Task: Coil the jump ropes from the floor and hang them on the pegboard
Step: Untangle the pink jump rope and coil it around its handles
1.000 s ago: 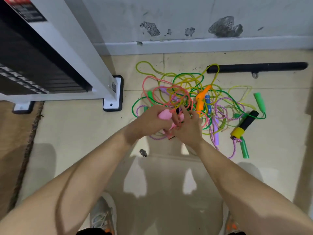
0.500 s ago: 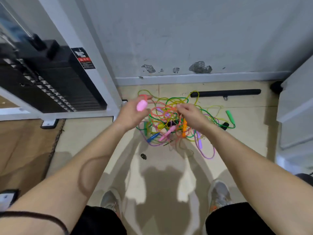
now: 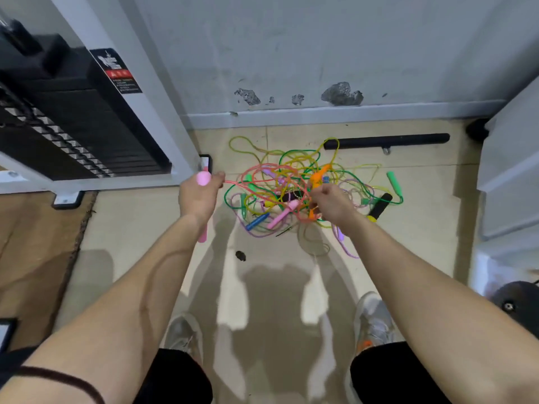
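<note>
A tangle of coloured jump ropes (image 3: 297,182) lies on the tiled floor near the wall, with green, orange, blue, purple and black-yellow handles. My left hand (image 3: 198,193) grips a pink handle (image 3: 203,178), its lower end showing below my wrist. A pink-orange cord (image 3: 262,182) runs taut from that hand across the pile. My right hand (image 3: 329,202) pinches this cord over the middle of the tangle. A second pink handle (image 3: 283,214) hangs in the pile. No pegboard is in view.
A white-framed weight machine with a black stack (image 3: 87,126) stands at the left. A black bar (image 3: 388,140) lies by the grey wall. White equipment (image 3: 510,176) borders the right. A brown mat (image 3: 35,252) covers the floor left. My shoes (image 3: 373,322) are below.
I have risen from a close crouch. My hands, once together over the pile, have spread apart, the left carrying the pink handle leftward and drawing the cord out of the tangle.
</note>
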